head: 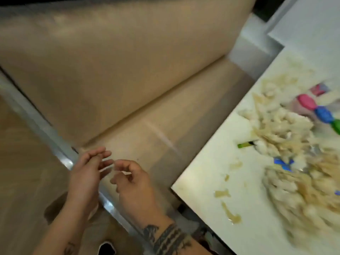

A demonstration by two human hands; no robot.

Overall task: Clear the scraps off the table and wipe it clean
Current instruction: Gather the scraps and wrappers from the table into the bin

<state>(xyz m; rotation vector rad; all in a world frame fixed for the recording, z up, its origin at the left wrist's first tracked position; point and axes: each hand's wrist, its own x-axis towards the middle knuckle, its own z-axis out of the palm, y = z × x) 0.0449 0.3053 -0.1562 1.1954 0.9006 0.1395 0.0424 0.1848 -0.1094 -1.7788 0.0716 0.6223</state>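
Observation:
A white table (pixel 207 173) fills the right side, blurred by motion. A big heap of pale, stringy scraps (pixel 287 148) lies on it, with small yellowish bits (pixel 222 193) and a smear (pixel 230 214) near its front corner. My left hand (pixel 86 173) and my right hand (pixel 134 184) hover together off the table, to its left, over the beige seat. Both have fingers spread and loosely curled, fingertips almost touching. Neither holds anything that I can make out.
A beige sofa (pixel 114 70) with a metal frame rail (pixel 62 155) stands left of the table. On the table lie pink (pixel 306 102), blue (pixel 323 114) and green (pixel 336 126) caps, a green stick (pixel 244 144) and blue wrapper bits (pixel 281 162). Wooden floor is at the left.

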